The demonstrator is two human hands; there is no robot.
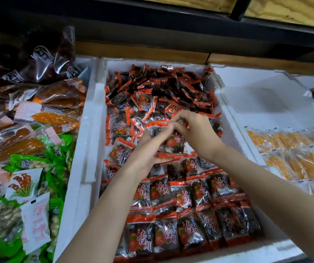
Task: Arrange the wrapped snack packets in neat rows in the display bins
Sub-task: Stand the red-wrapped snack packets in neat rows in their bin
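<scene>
Head view:
1. Left hand (148,149) grips stacked packets (171,145) over the bin (88,141); right hand (196,130) pinches their top edge.
2. Advice: square the packets, then lay them flush behind the near rows (190,196).

snack packets (163,234): red-black wrappers | near rows flat, neat | far heap jumbled | white foam bin (95,103)

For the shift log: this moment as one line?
phase: arranging | left hand: holds red apricot packets | right hand: grips same packets | foam bin: near rows neat, far pile loose
</scene>
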